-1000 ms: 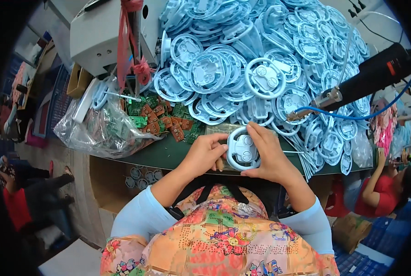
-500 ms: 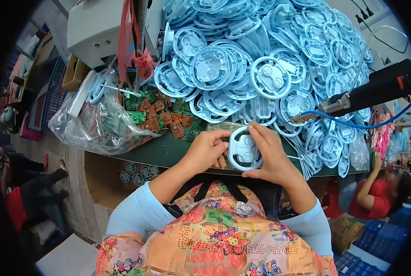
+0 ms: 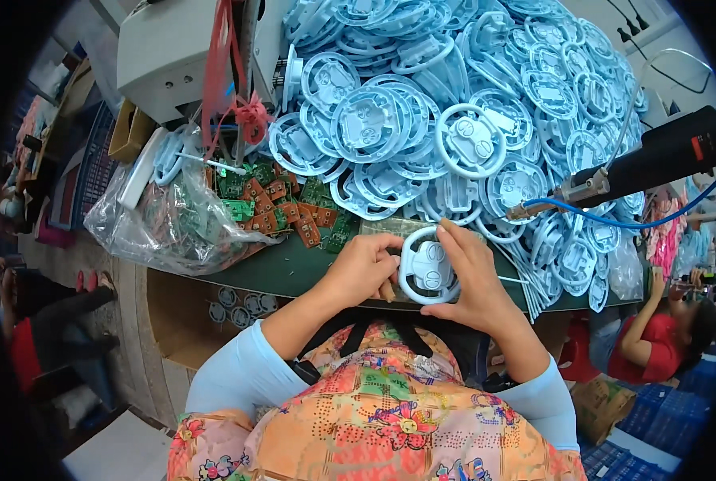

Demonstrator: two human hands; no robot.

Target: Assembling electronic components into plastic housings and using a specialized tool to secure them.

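A light-blue toy steering wheel (image 3: pixel 430 266) is held face up at the table's front edge, two round marks showing on its hub. My right hand (image 3: pixel 480 280) grips its right side, with the fingers over the top rim and the thumb at the bottom. At the left rim, my left hand (image 3: pixel 362 268) is closed, thumb and forefinger drawn together against the wheel. Whatever those fingertips pinch is hidden. Behind my hands lies a flat greyish plate (image 3: pixel 386 227), partly covered. Beyond it rises a big heap of similar light-blue wheel parts (image 3: pixel 370 120).
Brown and green circuit boards (image 3: pixel 274 204) spill from a clear plastic bag (image 3: pixel 173 216) at left. A black power screwdriver (image 3: pixel 655 160) with a blue hose reaches in from the right. Thin white sticks (image 3: pixel 526 268) lie right of my hand. A grey machine (image 3: pixel 186 56) stands at back left.
The steering wheel has tilted slightly between my hands. My grip looks the same, and the whole view has shifted a little.
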